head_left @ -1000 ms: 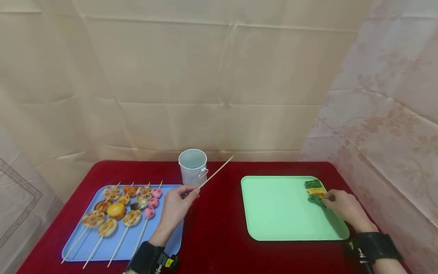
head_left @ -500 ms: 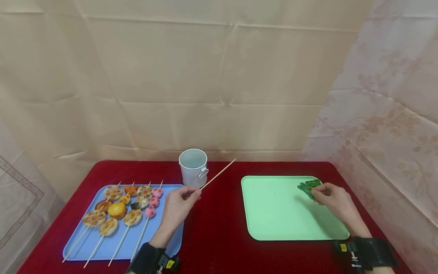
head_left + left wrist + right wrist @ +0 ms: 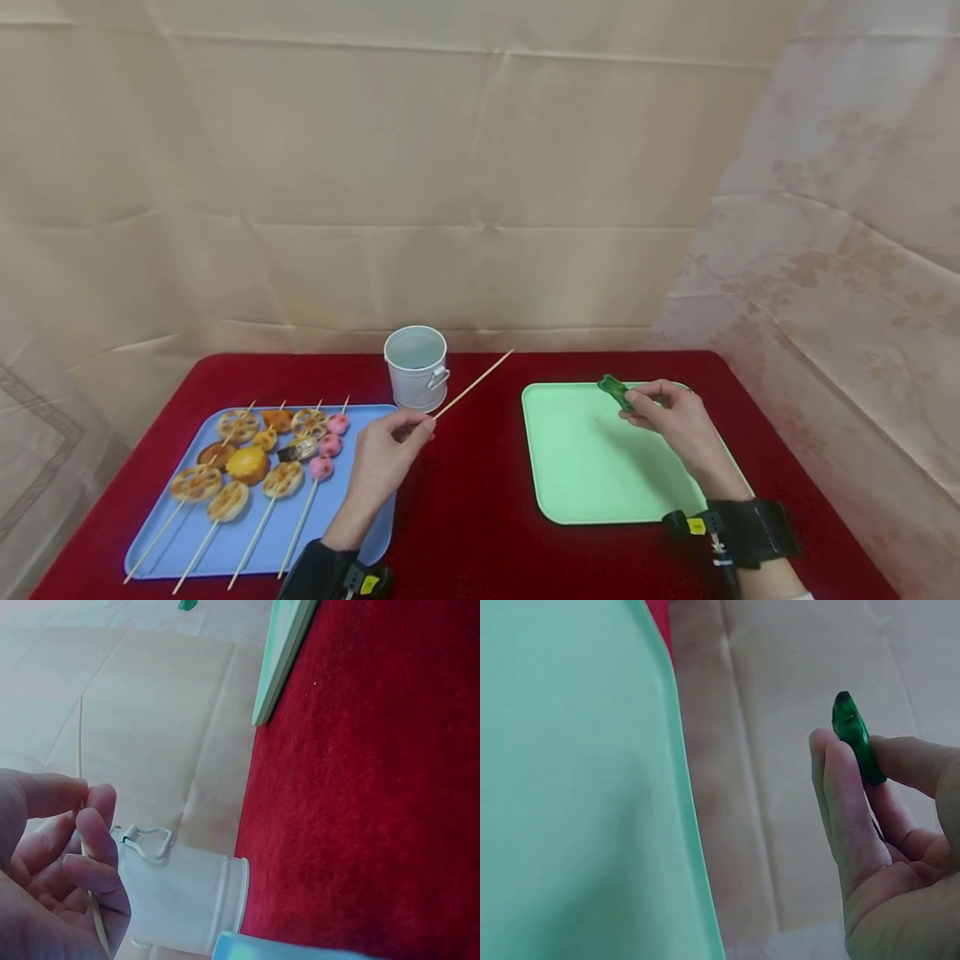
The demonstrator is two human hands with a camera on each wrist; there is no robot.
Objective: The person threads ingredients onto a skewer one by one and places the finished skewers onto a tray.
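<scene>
In the head view my left hand (image 3: 382, 462) pinches a bare wooden skewer (image 3: 476, 383), its pointed end slanting up to the right. The left wrist view shows the skewer (image 3: 79, 742) between thumb and fingertips, its lower part running across the palm. My right hand (image 3: 678, 425) holds a glossy green pepper piece (image 3: 615, 390) above the light green tray (image 3: 585, 467). Thumb and fingers pinch this pepper piece (image 3: 856, 739) in the right wrist view. Whether another piece lies behind the fingers is hidden. The skewer tip and the pepper piece are apart.
A blue tray (image 3: 168, 562) on the left carries several loaded skewers with lotus root slices (image 3: 197, 483) and pink balls (image 3: 330, 445). Behind my left hand stands a small white bucket (image 3: 417, 379). Red cloth (image 3: 472, 500) covers the table between the trays.
My right hand has picked the green pepper up from the green tray's right side and carried it left and upward. The yellow piece there is no longer visible. My left hand has stayed nearly still.
</scene>
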